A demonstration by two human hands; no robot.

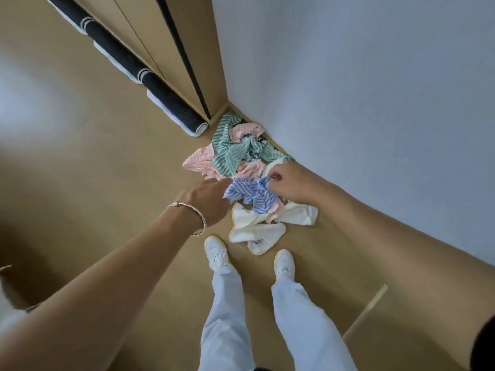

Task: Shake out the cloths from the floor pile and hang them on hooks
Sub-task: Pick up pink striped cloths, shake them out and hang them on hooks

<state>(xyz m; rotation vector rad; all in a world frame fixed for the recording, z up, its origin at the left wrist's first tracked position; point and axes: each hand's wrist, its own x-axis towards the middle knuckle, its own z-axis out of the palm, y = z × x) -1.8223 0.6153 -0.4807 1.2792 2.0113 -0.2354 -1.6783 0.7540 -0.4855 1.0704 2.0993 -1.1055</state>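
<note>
The right hand [288, 184] pinches a fold of the blue striped cloth [249, 192], fingertips pressed together on it. The left hand [211, 196] reaches the cloth's opposite edge; whether its fingers grip, I cannot tell. Beyond the fingers lies the green striped cloth [230, 153]; nearer the person, white cloths [254, 231]. The cloth looks light and limp, so holding two corners should suit shaking.

Bare tan floor [93, 170] fills the frame's left half and leaves wide room beside the cloth pile [233, 153] at centre. The white wall [375, 89] closes the pile's right side. At upper left a rolled dark mat [166, 97] along the wooden panel [192, 62] ends just beside the pile. White shoes [216, 254] stand just below it. The left hand [209, 199] and the right hand [286, 183], which pinches the blue striped cloth [249, 194], occupy its lower part.
</note>
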